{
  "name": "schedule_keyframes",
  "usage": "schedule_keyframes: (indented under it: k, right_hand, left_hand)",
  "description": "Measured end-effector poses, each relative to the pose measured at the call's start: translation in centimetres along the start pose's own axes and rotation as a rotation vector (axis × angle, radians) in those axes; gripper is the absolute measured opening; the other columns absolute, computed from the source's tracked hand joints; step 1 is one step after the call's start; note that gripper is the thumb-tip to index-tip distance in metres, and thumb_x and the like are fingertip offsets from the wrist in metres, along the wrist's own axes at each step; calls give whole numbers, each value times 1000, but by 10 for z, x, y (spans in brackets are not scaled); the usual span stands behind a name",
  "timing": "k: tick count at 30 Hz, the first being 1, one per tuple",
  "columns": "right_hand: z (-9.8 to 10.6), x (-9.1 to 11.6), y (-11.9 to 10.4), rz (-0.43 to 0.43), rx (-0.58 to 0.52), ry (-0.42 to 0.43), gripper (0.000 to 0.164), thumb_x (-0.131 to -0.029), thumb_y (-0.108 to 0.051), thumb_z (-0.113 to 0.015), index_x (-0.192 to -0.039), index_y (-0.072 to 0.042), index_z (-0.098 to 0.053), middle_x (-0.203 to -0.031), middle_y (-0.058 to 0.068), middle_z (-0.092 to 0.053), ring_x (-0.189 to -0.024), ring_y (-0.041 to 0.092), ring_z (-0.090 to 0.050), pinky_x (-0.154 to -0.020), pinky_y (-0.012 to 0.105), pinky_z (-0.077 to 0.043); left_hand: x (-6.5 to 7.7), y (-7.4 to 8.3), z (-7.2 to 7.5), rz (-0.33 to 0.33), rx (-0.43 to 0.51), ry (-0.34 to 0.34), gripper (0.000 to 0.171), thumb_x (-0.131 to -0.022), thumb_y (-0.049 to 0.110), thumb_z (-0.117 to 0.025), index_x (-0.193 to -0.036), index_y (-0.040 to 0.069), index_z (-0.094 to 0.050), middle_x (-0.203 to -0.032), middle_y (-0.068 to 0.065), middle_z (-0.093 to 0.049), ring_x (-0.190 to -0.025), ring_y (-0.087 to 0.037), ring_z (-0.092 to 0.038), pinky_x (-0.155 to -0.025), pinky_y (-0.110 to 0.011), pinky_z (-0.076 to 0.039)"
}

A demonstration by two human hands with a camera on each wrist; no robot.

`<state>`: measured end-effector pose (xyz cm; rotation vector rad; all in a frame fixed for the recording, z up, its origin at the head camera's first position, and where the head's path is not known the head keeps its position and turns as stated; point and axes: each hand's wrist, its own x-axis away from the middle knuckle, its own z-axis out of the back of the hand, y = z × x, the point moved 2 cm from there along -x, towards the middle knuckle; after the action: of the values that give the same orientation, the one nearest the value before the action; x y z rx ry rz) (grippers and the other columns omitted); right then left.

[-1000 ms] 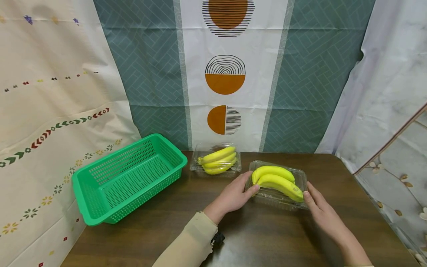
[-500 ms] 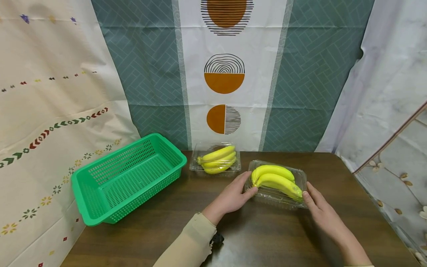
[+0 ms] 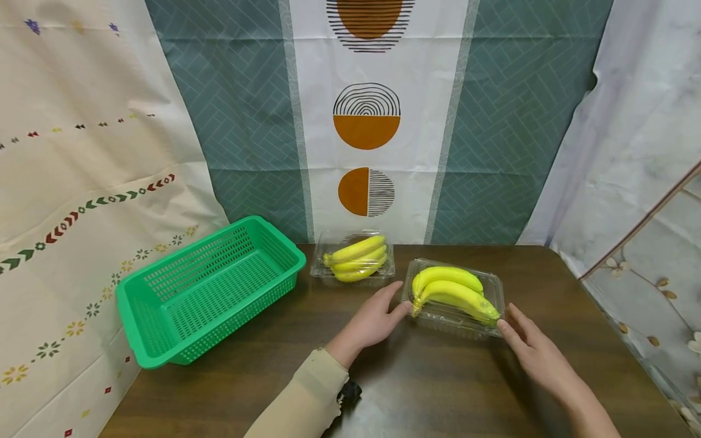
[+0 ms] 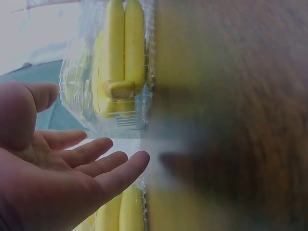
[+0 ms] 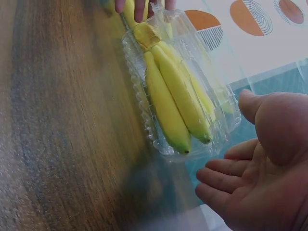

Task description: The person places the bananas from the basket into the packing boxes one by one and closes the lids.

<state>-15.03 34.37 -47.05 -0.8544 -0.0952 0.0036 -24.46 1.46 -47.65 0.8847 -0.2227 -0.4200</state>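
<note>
A clear plastic clamshell box (image 3: 438,313) with yellow bananas (image 3: 457,298) inside rests on the table, right of the middle. At its left end my left hand (image 3: 372,319) is held with fingers spread and relaxed; the left wrist view shows a gap between this hand (image 4: 72,159) and the box (image 4: 77,96). By the opposite end is my right hand (image 3: 539,353), its fingers loosely extended. In the right wrist view that hand (image 5: 269,163) stands apart from the box (image 5: 224,120) too. Neither hand holds anything.
A second clear box (image 3: 320,267) of bananas (image 3: 356,258) stands at the table's back edge. To the left sits a green plastic basket (image 3: 246,304) with perforated walls. Patterned curtains (image 3: 252,121) hang behind the brown wooden table (image 3: 438,389).
Both hands have let go of the banana box and drawn slightly outward from its ends. The box stays about where it was, and the head view has tilted a little downward.
</note>
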Motion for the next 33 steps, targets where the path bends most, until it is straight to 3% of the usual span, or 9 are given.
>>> schedule_keyframes:
  k: [11, 19, 28, 33]
  right_hand:
    - [-1, 3, 1, -19, 0, -15, 88, -119, -54, -43, -171, 11, -15, -168, 43, -29, -152, 63, -34, -113, 78, -35]
    - [-3, 1, 3, -78, 5, -24, 90, -118, -59, -40, -173, 7, -14, -168, 42, -31, -152, 63, -34, -113, 78, -37]
    - [-3, 0, 2, -123, 10, -33, 91, -117, -62, -37, -174, 5, -14, -172, 40, -22, -156, 64, -22, -116, 81, -29]
    - [-3, -1, 1, -133, 23, -36, 87, -118, -58, -37, -173, 6, -15, -171, 40, -24, -156, 63, -23, -117, 79, -29]
  left_hand:
    - [0, 1, -4, 8, -68, 48, 56, -117, 42, -55, -159, 5, -57, -158, -14, -60, -147, -35, -55, -118, -55, -46]
    - [0, 1, -7, -14, -92, 65, 42, -116, 38, -57, -140, 6, -71, -139, -11, -70, -127, -29, -67, -107, -49, -54]
    - [-1, -1, -10, -13, -73, 82, 31, -116, 36, -58, -119, 11, -76, -121, -4, -73, -114, -23, -69, -99, -44, -56]
    - [-2, -2, -11, -1, -51, 74, 29, -115, 35, -58, -115, 12, -76, -117, -2, -72, -109, -20, -68, -97, -42, -55]
